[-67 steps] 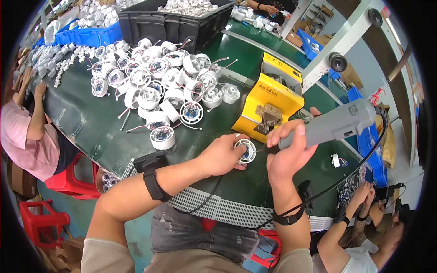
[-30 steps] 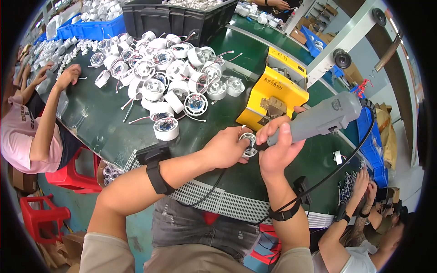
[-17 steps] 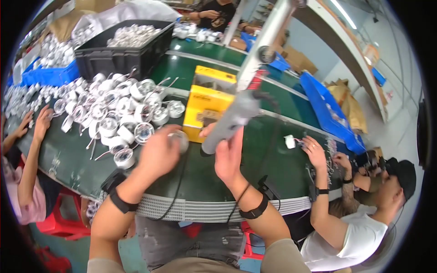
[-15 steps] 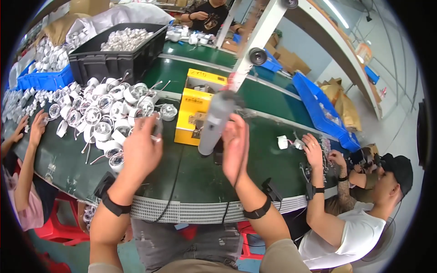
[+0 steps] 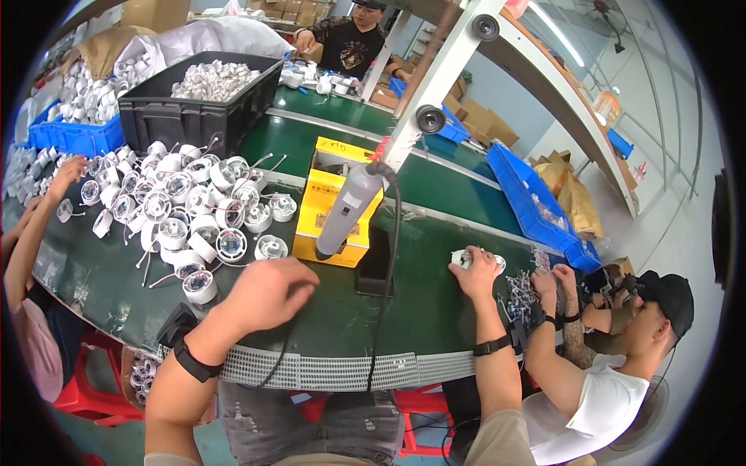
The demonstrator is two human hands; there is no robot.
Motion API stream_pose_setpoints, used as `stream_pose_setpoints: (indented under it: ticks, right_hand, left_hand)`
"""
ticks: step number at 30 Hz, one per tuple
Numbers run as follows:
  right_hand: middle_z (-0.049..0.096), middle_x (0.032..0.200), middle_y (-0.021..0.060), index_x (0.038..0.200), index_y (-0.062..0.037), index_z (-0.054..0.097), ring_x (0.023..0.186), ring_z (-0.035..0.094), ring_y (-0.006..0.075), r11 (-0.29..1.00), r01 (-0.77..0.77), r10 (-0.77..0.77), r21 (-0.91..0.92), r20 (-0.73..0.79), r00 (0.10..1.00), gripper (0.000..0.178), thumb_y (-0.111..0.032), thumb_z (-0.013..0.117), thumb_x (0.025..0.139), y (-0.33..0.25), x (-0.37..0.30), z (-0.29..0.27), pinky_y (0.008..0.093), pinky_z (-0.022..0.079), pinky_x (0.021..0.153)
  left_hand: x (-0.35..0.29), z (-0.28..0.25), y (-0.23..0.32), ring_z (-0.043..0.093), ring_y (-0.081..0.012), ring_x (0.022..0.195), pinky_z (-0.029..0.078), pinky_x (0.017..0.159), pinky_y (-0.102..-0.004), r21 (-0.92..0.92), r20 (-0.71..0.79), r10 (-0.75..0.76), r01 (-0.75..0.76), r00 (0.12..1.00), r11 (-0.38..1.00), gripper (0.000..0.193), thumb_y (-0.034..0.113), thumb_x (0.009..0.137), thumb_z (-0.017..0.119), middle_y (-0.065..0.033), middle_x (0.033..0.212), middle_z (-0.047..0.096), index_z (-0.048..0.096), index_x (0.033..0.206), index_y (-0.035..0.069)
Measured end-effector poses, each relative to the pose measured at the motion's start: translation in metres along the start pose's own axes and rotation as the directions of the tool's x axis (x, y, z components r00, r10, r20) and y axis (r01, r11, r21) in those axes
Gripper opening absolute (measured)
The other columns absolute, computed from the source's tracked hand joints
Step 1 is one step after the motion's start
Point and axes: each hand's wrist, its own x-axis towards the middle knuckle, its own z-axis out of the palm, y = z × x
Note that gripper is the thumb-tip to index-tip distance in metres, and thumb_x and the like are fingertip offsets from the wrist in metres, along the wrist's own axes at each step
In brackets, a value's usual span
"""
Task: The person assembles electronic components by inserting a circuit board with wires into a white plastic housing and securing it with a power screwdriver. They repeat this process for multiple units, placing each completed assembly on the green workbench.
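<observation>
My left hand [image 5: 272,293] hovers over the green belt just in front of a pile of round white plastic housings [image 5: 175,202] with wires. Its fingers are loosely curled, a gap shows beside the thumb, and I see nothing held. One housing [image 5: 271,248] lies at the pile's edge beyond my fingers. Off to the right, my right hand [image 5: 479,273] is closed on a small white housing [image 5: 460,257], partly hidden by the fingers. Between the hands, a grey corded electric screwdriver [image 5: 350,208] hangs tilted in front of a yellow metal box [image 5: 311,203].
A dark phone-like slab [image 5: 375,264] lies beside the yellow box. Behind the pile stands a black bin [image 5: 175,116] of small white parts. A blue tray [image 5: 536,206] is at the right. Co-workers' hands are at both sides; a white post [image 5: 443,85] rises at the back.
My right hand has left the screwdriver and moved right to the white housing. The screwdriver hangs free. My left hand has drawn nearer and right, away from the pile, where a housing now shows.
</observation>
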Motion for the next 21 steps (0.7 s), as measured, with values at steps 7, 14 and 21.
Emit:
stream_pose_setpoints:
  ticks: [7,14,21]
  right_hand:
    - [0.06,0.11,0.013,0.112,-0.0021,0.058,0.095,0.061,0.0246,0.64,0.418,-0.466,0.645,-0.106,0.878,0.057,-0.01,0.083,0.061,-0.143,-0.053,-0.075,0.0326,0.052,0.078]
    - [0.06,0.11,0.0152,0.114,-0.0037,0.055,0.098,0.063,0.0287,0.391,0.564,-0.59,0.727,-0.273,0.76,0.067,-0.019,0.09,0.059,-0.216,-0.079,-0.077,0.0346,0.053,0.083]
    - [0.063,0.094,0.0139,0.096,0.0057,0.062,0.08,0.066,0.0185,0.111,0.158,-0.43,0.981,-0.096,0.898,0.02,0.007,0.071,0.078,-0.187,-0.082,-0.059,0.0277,0.057,0.064]
  left_hand:
    - [-0.007,0.039,0.006,0.06,-0.0195,0.105,0.048,0.089,-0.0323,-0.597,0.302,-0.179,0.332,0.936,0.73,0.042,0.024,0.095,0.055,-0.0136,0.119,0.058,0.046,0.131,0.003]
    - [-0.004,0.043,0.013,0.049,-0.0171,0.12,0.041,0.102,-0.0317,-0.917,0.294,-0.166,0.327,0.941,0.228,0.049,0.029,0.105,0.034,-0.0091,0.129,0.049,0.027,0.146,0.004]
    - [0.002,0.031,0.011,0.049,-0.0231,0.122,0.039,0.104,-0.0386,-0.961,0.149,-0.206,0.19,0.967,0.2,0.06,0.031,0.098,0.053,-0.0134,0.13,0.05,0.028,0.145,0.004]
